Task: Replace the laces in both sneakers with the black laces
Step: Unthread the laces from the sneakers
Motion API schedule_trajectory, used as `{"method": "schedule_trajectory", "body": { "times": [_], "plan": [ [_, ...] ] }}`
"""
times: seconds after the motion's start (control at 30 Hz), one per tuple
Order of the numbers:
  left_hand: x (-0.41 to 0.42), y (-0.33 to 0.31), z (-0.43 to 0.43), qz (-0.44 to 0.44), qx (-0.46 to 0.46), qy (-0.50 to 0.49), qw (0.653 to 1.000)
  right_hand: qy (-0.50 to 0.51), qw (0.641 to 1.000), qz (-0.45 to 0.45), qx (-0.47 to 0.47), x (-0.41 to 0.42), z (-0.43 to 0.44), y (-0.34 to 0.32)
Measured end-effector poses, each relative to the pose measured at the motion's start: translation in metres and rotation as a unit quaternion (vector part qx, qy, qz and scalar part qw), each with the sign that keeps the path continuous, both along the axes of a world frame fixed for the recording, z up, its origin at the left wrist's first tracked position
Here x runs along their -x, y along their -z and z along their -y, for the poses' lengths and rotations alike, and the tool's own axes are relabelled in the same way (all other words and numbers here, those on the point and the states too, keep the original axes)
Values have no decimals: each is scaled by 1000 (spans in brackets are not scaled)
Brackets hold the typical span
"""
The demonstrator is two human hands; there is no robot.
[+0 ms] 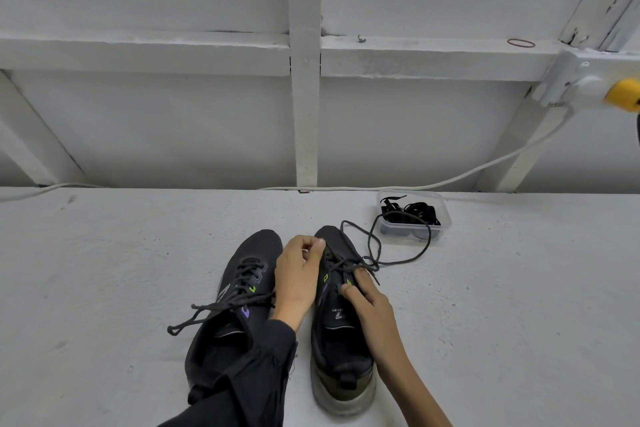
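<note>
sleeve [266, 357], left hand [298, 282] fingers [311, 246] pinching right sneaker [341, 347] lace [346, 265].

Two black sneakers [249, 253] [339, 340], two hands [298, 274] [370, 305], one lace tub [446, 218]

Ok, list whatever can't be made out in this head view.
Eyelets of the right sneaker: covered by the left hand and right hand.
Heel of the left sneaker: hidden under the left sleeve.
Number of black laces in the clear container: tangled, too small.
The yellow object: cut off by the right edge.
Whether either hand pinches the lace: fingertips hide it.
</note>
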State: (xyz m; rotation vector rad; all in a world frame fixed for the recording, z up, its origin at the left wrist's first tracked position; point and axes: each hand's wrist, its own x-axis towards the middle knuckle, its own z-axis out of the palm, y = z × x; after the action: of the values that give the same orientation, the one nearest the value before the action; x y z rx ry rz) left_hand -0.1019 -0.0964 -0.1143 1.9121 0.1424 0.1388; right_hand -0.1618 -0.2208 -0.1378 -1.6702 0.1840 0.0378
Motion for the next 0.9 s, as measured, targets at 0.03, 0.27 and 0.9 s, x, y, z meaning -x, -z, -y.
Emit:
{"method": "schedule_trajectory", "body": {
  "times": [0.03,0.27,0.9],
  "plan": [
    [4,2,0,-7,14,-1,1000,-2,1000,1,-1,0,0,0],
    [16,17,-1,-25,16,-1,1000,9,1000,0,5,0,-2,-3],
    [12,1,-1,4,94,-27,995,31,999,1,14,3,-6,-8]
  ]
}}
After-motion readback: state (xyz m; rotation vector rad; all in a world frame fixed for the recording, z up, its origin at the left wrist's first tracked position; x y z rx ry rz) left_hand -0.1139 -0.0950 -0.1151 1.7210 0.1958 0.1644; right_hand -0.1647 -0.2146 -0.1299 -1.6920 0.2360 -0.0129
